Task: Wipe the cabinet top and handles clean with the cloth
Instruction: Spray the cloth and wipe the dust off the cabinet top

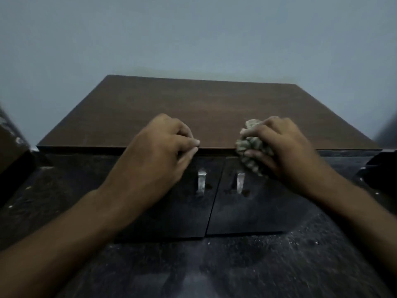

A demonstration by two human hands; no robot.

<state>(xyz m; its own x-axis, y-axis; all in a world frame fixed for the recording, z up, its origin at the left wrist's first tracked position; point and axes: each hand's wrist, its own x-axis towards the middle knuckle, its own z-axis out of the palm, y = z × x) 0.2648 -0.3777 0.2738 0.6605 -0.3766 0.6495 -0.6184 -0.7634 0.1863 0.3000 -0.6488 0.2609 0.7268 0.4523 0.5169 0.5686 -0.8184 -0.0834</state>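
We hold the cloth [252,147] bunched into a wad in the right hand [277,147], fingers clamped round it, at the front edge of the cabinet top [204,108], above the right handle [240,182]. The left hand [163,145] is curled, fingertips pinched at the same front edge, gripping nothing we can make out; both hands sit apart, w/ a bare gap of edge between them. Handling, as we judge it: the cloth is soft, light and limp, so it conforms to edges and wraps round hardware; no fragility concern. Best hold is the present one, a full-fist wad w/ some fabric proud of the fingers as the wiping face. For the flat top, open the wad to a flatter pad for more contact area. The left handle [202,183] and right handle are small, rigid metal pulls on dark doors [253,211]; pinch cloth round each one. Top surface looks smooth, prob. low friction. Floor [236,265] below shows dust specks.
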